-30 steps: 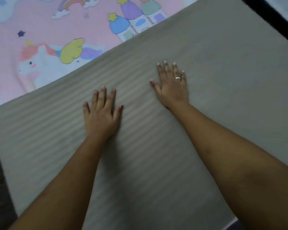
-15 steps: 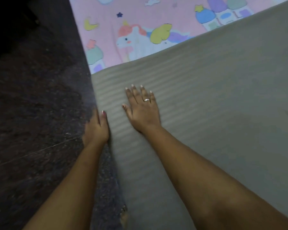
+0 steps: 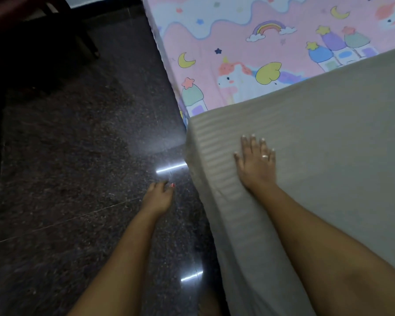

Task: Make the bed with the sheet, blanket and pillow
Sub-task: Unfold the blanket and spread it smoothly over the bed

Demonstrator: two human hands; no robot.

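A grey striped blanket (image 3: pixel 333 142) covers the near part of the bed and drapes over its left side. Beyond it the pink unicorn-print sheet (image 3: pixel 233 49) lies smooth on the mattress. My right hand (image 3: pixel 255 163) presses flat on the blanket near its left edge, fingers straight and a ring showing. My left hand (image 3: pixel 159 198) hangs off the bed over the floor, left of the blanket's hanging side. Its fingers are loosely bent and it holds nothing. No pillow is in view.
A dark speckled stone floor (image 3: pixel 73 179) runs along the bed's left side, with bright light reflections on it. A dark piece of furniture (image 3: pixel 43 37) stands at the top left.
Both hands slid left across the blanket. My left hand has come off the blanket's left edge and now hangs over the floor. My right hand stays flat near that edge.
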